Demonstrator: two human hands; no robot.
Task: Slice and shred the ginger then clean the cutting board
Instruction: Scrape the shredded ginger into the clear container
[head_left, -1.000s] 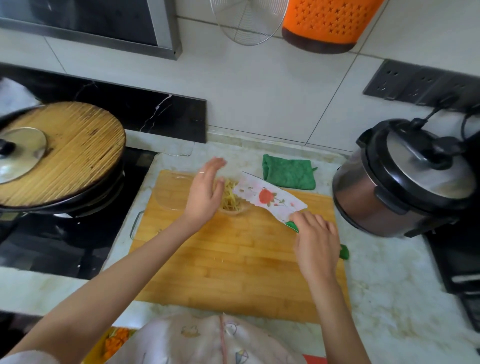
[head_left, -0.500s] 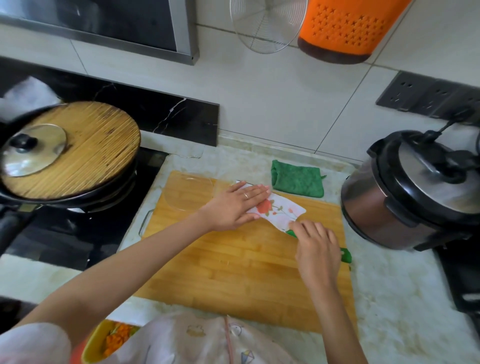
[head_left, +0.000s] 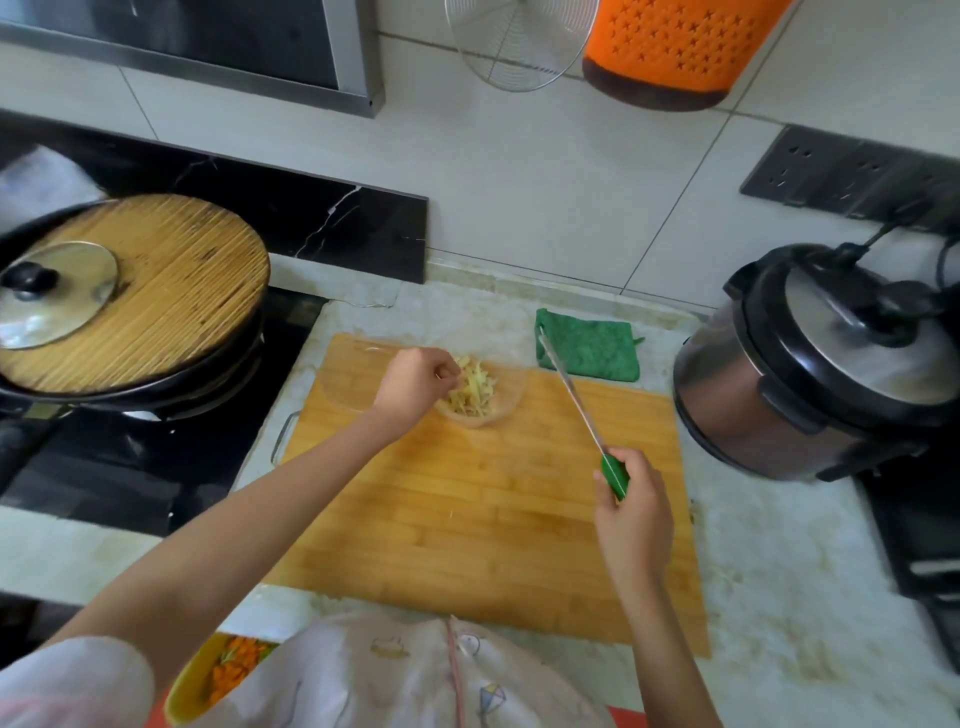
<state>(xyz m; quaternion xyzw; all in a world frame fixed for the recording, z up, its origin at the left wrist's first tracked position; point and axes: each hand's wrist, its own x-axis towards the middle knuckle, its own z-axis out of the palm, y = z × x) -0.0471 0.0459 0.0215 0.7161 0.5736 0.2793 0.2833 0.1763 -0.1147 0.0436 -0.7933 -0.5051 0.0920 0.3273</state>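
1. Lying flat on a pale marble counter (head_left: 779, 597), the bamboo cutting board (head_left: 493, 545) fills the middle of the view, with its long side running left to right. Its surface looks nearly bare, so the cutting seems done and the cleaning is yet to come.
2. A knife (head_left: 571, 395) is seen edge-on over the board's right half. The blade is close to the bowl and the other hand, so a careless swing could nick skin or knock the bowl over. Its long axis runs from the green handle, near right, to the tip, far left, at a green cloth (head_left: 592, 353).
3. The right hand (head_left: 634, 514) is clenched around the knife handle.
4. The left hand (head_left: 415, 384) hovers at the bowl's left rim, fingertips bunched and apparently pinching a few shreds.
5. A clear bowl (head_left: 517, 400) sits on the board's far part. It looks light, so a push could slide or tip it.
6. The ginger shreds (head_left: 475, 389) lie heaped inside the bowl, most strands running roughly near to far.
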